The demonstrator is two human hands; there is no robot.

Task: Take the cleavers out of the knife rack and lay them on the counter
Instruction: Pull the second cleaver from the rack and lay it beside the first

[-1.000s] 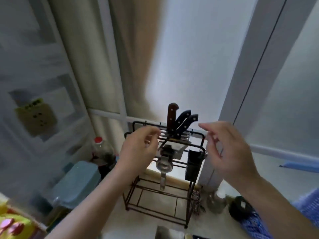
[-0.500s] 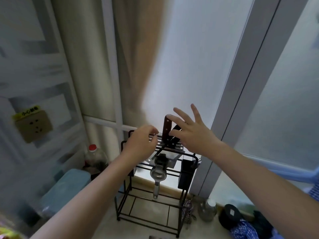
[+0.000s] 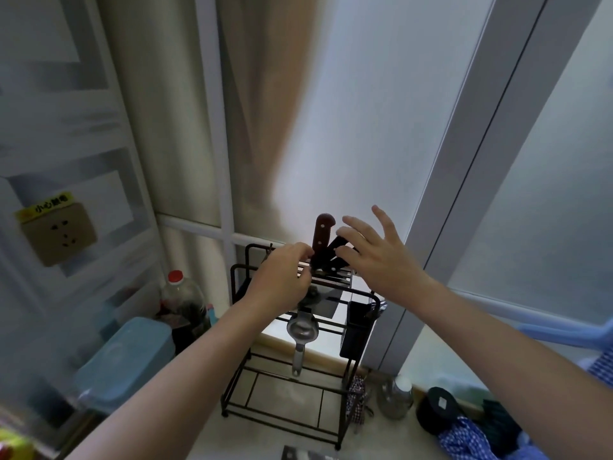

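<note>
Centrally, the black wire knife rack point(image 3: 292, 346) is seen standing on the pale counter point(image 3: 265, 436), w/ a frosted window behind. Its top slots are at approx the middle of the view, and the cleavers are kept there, blades down inside the frame.

Three handles are seen rising from the slots. The brown-handled cleaver point(image 3: 321, 237) is set nearly upright, long axis running 6 to 12 o'clock, butt pointing to 12. The two black handles point(image 3: 335, 247) are leaned over, butts pointing towards approx 1–2 o'clock; they are partly covered by the right hand.

The left hand point(image 3: 282, 283) is curled at the rack's top rail, at 8 o'clock from the brown handle; fingertips are bunched close to the handle's base, but whether anything is actually gripped cannot be told. The right hand point(image 3: 374, 260) is held spread, fingers apart, at 3–4 o'clock from the brown handle, forefinger and thumb touching or just beside the black handles, not closed on them.

Judged from this, both hands are about equally near; a pull straight up along the handle axis is called for, as no cleaver is out yet.
</note>
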